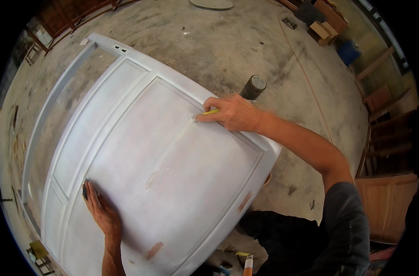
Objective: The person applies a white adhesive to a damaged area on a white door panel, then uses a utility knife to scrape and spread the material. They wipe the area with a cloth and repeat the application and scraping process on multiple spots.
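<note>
A large white-painted furniture panel (136, 119) with raised frame edges lies before me, tilted away to the upper left. My right hand (235, 112) pinches a small scraper (212, 112) with a yellow handle. Its blade rests on the panel near the upper right frame edge, beside a patch of whitish filler. At the panel's lower left, my left hand (103, 211) lies along the surface. A dark, thin piece (84, 189) that looks like sandpaper is between its fingers. Bare reddish patches (154, 250) show through the white near the close edge.
A dark cylindrical can (254, 87) stands just beyond my right hand. On the concrete floor lie a cable (306, 78), an open cardboard box (323, 33) and a blue container (348, 52). Wooden furniture parts (386, 207) line the right side. A handled tool (248, 264) lies by my legs.
</note>
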### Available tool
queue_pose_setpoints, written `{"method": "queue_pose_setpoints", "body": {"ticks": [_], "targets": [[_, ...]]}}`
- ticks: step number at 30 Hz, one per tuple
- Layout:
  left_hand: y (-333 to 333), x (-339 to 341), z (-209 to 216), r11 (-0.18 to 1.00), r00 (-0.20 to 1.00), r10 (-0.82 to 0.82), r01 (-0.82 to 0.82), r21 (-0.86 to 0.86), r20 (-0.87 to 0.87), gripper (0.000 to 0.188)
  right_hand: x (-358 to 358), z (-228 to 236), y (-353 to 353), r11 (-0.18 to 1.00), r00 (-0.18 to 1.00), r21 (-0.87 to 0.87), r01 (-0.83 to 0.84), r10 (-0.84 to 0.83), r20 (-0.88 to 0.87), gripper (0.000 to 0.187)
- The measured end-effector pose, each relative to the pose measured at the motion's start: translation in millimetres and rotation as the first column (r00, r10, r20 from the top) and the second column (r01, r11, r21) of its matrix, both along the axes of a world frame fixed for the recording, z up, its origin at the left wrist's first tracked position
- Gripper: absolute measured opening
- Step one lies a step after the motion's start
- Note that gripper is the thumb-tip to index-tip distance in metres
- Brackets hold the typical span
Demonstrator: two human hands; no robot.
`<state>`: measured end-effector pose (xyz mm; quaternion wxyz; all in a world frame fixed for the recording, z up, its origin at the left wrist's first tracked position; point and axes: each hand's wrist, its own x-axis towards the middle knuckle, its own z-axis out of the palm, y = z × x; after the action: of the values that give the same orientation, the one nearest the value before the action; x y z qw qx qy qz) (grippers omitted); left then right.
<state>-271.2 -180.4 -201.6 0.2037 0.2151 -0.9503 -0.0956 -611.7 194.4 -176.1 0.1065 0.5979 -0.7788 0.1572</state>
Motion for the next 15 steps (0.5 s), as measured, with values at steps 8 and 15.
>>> {"method": "queue_pose_setpoints", "body": {"ticks": [8, 15], "targets": [[2, 0, 1, 1.0, 1.0, 0.001, -0.001, 0.025, -0.014, 0.052, -1, 6, 2, 0.999, 1.0, 0.041, 0.023, -0.023, 0.01, 0.052], [0, 0, 0, 1.0, 1.0, 0.012, -0.011, 0.024, -0.01, 0.054, -9, 8, 8, 0.999, 0.999, 0.017, 0.034, -0.034, 0.018, 0.052]]}}
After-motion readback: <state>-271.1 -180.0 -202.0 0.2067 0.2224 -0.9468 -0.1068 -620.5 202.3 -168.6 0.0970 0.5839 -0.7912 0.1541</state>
